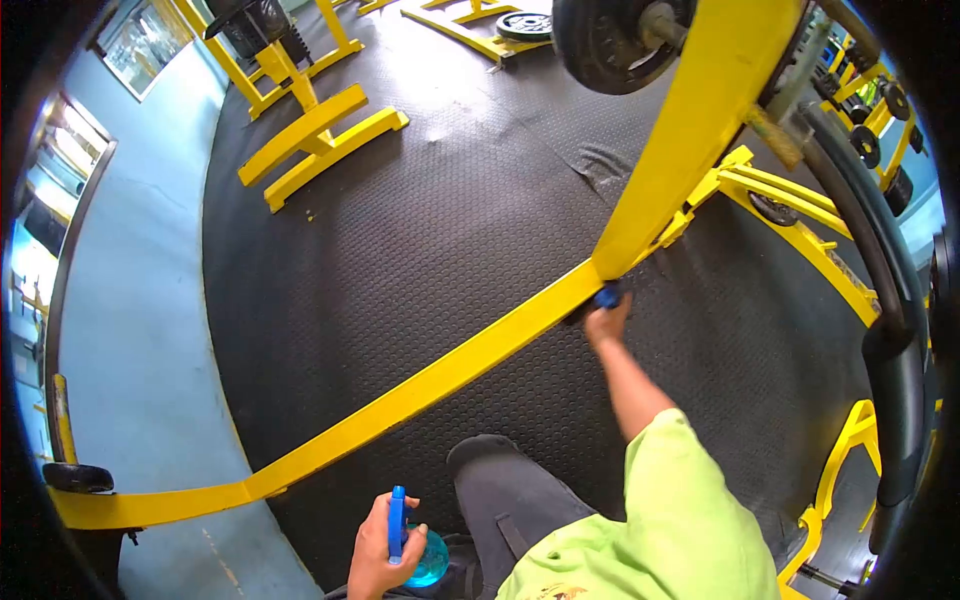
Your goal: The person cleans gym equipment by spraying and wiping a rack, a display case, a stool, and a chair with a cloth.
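Observation:
My left hand (383,548) is wrapped round a spray bottle (430,560) with a blue trigger head and blue-green liquid, low in the view beside my knee. Stretched forward, my right hand (607,322) is closed on a small dark-blue thing (607,296), slightly blurred, whose kind I cannot make out. That hand is at the low yellow beam (430,385) of a gym machine, just under where the beam meets a thick yellow post (690,130). Part of the blue thing is hidden by my fingers.
Black textured rubber mat (450,230) covers the floor. A yellow bench frame (315,145) stands ahead on the left, near the light-blue wall (150,280). A weight plate (615,40) hangs by the post. A black padded bar (890,350) curves down at right.

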`<state>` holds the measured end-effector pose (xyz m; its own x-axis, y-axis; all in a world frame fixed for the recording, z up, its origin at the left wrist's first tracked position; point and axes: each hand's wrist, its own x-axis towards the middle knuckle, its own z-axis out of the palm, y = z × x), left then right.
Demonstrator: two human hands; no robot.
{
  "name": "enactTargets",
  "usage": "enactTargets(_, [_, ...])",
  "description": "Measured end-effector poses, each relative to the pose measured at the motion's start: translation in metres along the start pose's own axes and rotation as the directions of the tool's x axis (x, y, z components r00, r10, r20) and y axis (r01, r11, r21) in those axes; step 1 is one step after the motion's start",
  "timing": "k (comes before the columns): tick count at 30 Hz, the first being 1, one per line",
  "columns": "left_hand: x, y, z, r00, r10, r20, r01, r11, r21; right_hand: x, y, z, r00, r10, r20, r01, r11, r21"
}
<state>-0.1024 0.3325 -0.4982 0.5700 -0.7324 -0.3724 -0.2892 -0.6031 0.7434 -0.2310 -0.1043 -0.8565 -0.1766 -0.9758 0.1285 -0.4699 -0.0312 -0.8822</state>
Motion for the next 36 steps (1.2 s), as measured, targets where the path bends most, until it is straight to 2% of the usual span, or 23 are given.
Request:
enactTargets(2, [-0.008,-0.002,-0.006,0.999,-0.033,-0.027,0.033,0.999,0.028,0.084,0.033,0.002,0.954,-0.266,0.136,0.246,0.958,0.147])
enactTargets(3, [-0.011,-0.003,-0.01,0.996,-0.09,-0.017,0.09,0.996,-0.003,0.1,-0.003,-0.031,0.834,-0.521,0.185,0.527,0.849,0.014])
enactTargets(4, [-0.013,-0.006,-0.012,0.995,-0.094,-0.02,0.094,0.996,-0.006,0.104,0.002,-0.035,0.831,-0.522,0.19,0.529,0.848,0.017])
enactTargets(6, [-0.015,-0.014,-0.018,0.997,-0.058,-0.042,0.057,0.998,-0.013,0.101,-0.015,-0.04,0.96,-0.223,0.172,0.255,0.947,-0.197])
enactTargets(7, [-0.014,-0.017,-0.023,0.989,-0.146,-0.017,0.146,0.989,-0.003,0.084,-0.033,-0.047,0.956,-0.185,0.229,0.234,0.95,-0.209])
enactTargets(8, [-0.014,-0.017,-0.024,0.988,-0.147,-0.055,0.147,0.989,-0.016,0.047,-0.068,-0.064,0.945,-0.148,0.293,0.217,0.952,-0.218])
enactTargets(9, [-0.013,-0.016,-0.024,0.993,-0.051,-0.103,0.052,0.999,0.003,0.026,-0.035,-0.049,0.941,-0.084,0.329,0.174,0.951,-0.254])
enactTargets(10, [-0.013,-0.016,-0.023,0.987,0.039,-0.154,-0.036,0.999,0.026,-0.006,-0.032,-0.057,0.835,-0.051,0.547,0.041,0.999,0.032])
enactTargets(12, [-0.014,-0.011,-0.025,0.979,0.039,-0.202,-0.034,0.999,0.025,-0.075,-0.08,-0.081,0.594,-0.003,0.805,-0.158,0.98,0.12])
enactTargets(14, [-0.016,0.009,-0.025,0.975,0.148,-0.164,-0.156,0.987,-0.039,-0.128,-0.15,-0.103,0.383,-0.194,0.903,-0.058,0.971,0.233])
enactTargets(15, [-0.021,0.009,-0.022,0.969,0.139,-0.202,-0.151,0.988,-0.043,-0.147,-0.176,-0.107,0.255,-0.178,0.95,-0.18,0.957,0.227])
enactTargets(17, [-0.018,0.002,-0.016,0.963,0.242,-0.117,-0.249,0.967,-0.047,-0.168,-0.232,-0.118,0.002,-0.357,0.934,-0.163,0.921,0.353])
enactTargets(19, [-0.015,0.005,-0.015,0.962,0.25,-0.104,-0.261,0.96,-0.104,-0.176,-0.278,-0.12,-0.244,-0.598,0.763,-0.196,0.801,0.566])
enactTargets(20, [-0.012,0.008,-0.015,0.964,0.257,-0.067,-0.264,0.951,-0.158,-0.18,-0.299,-0.12,-0.257,-0.605,0.754,-0.182,0.796,0.577])
enactTargets(21, [-0.01,0.011,-0.015,0.917,0.37,-0.149,-0.395,0.897,-0.2,-0.184,-0.324,-0.122,-0.178,-0.702,0.689,-0.188,0.712,0.677])
enactTargets(22, [-0.009,0.016,-0.016,0.911,0.377,-0.167,-0.406,0.892,-0.199,-0.187,-0.339,-0.124,-0.095,-0.786,0.611,-0.188,0.617,0.764])
enactTargets(24, [-0.01,0.023,-0.02,0.957,0.205,-0.205,-0.274,0.874,-0.402,-0.189,-0.344,-0.117,-0.081,-0.637,0.767,-0.571,0.66,0.488])
enactTargets(25, [-0.009,0.023,-0.016,0.912,0.228,-0.341,-0.349,0.868,-0.354,-0.188,-0.344,-0.117,-0.131,-0.602,0.788,-0.739,0.589,0.327])
enactTargets(28, [-0.013,0.025,-0.019,0.868,0.227,-0.442,-0.358,0.902,-0.241,-0.2,-0.329,-0.116,-0.11,-0.495,0.862,-0.811,0.546,0.21])
enactTargets(30, [-0.016,0.016,-0.022,0.903,0.193,-0.384,-0.304,0.918,-0.254,-0.218,-0.314,-0.116,-0.14,-0.452,0.881,-0.847,0.515,0.129])
enactTargets(32, [-0.014,0.004,-0.017,0.883,0.182,-0.432,-0.252,0.961,-0.111,-0.238,-0.302,-0.115,-0.028,-0.331,0.943,-0.799,0.574,0.178])
enactTargets(34, [-0.009,-0.003,-0.013,0.901,0.112,-0.419,-0.177,0.977,-0.119,-0.252,-0.303,-0.109,-0.015,-0.325,0.946,-0.783,0.592,0.191])
enactTargets(36, [0.001,-0.008,-0.014,0.93,0.055,-0.364,-0.107,0.986,-0.126,-0.263,-0.302,-0.096,0.005,-0.261,0.965,-0.675,0.711,0.196])
